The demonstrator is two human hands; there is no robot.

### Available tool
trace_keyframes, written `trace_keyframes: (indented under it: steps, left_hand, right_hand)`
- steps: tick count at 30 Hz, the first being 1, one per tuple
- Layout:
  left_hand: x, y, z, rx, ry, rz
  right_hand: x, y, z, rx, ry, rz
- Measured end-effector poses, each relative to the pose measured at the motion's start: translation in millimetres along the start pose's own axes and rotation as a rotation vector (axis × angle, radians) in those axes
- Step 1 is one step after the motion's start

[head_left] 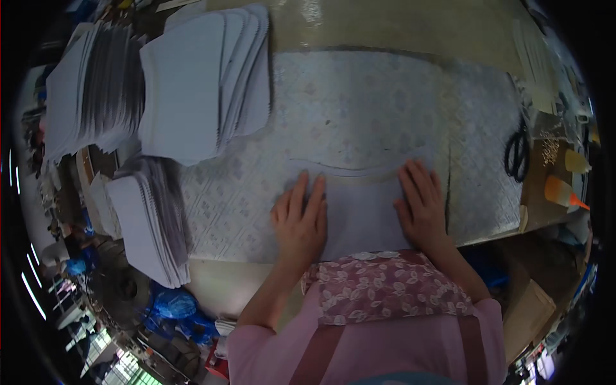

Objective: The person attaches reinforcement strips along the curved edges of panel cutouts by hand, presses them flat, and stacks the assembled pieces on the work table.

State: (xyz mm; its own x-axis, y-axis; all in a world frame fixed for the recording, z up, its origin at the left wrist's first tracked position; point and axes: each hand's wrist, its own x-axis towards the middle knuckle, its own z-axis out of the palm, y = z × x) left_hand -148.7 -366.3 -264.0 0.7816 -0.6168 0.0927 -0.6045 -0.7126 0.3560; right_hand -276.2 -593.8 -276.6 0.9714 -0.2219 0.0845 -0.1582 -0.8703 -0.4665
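Observation:
A pale, light-grey sheet [362,215] with a curved upper edge lies flat on the patterned table cover, close to my body. My left hand [300,218] rests on its left side, fingers apart and pointing away from me. On the right side of the sheet lies my right hand [420,205], its fingers stretched toward the upper right corner and the thumb spread inward. Neither hand grips anything; both press flat. The sheet's lower edge meets the flowered apron, and parts of its sides are hidden under my hands.
Stacks of pale sheets with jagged edges stand at the upper left [183,90], far left [96,96] and lower left [147,221]. At the right are black scissors [516,154], an orange-tipped bottle [561,192] and a yellow bottle [576,162].

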Motion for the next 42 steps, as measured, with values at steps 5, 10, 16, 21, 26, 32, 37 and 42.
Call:
trace_keyframes:
  steps: [5, 10, 16, 21, 26, 32, 37, 42]
  left_hand:
    - [0.3, -3.1, 2.2, 0.052, 0.056, 0.028]
    - [0.7, -3.0, 2.6, 0.059, 0.061, 0.041]
    - [5.4, -2.0, -0.6, -0.010, -0.003, 0.049]
    - [10.9, 2.0, -4.5, -0.022, -0.050, 0.077]
    - [9.6, 4.2, -1.0, -0.009, -0.026, 0.103]
    - [8.3, 3.4, 0.4, 0.034, -0.025, 0.108]
    - [8.7, 2.1, 1.0, 0.013, -0.020, 0.100]
    - [10.1, 0.2, -1.4, 0.024, -0.031, 0.118]
  right_hand:
    - [-0.2, 0.0, 0.1, -0.022, -0.007, 0.013]
    - [0.4, -0.1, -0.7, -0.016, 0.000, 0.008]
    - [1.2, -1.6, -0.2, -0.017, 0.007, 0.000]
    - [1.3, -1.6, -3.7, 0.029, -0.011, 0.029]
    - [0.2, -0.9, -3.5, 0.033, 0.014, 0.012]
    - [0.2, -0.1, -3.2, 0.029, 0.022, 0.008]
    - [0.2, 0.1, -3.8, 0.020, 0.018, 0.011]
    - [1.9, -1.4, 0.4, -0.015, 0.032, -0.003]
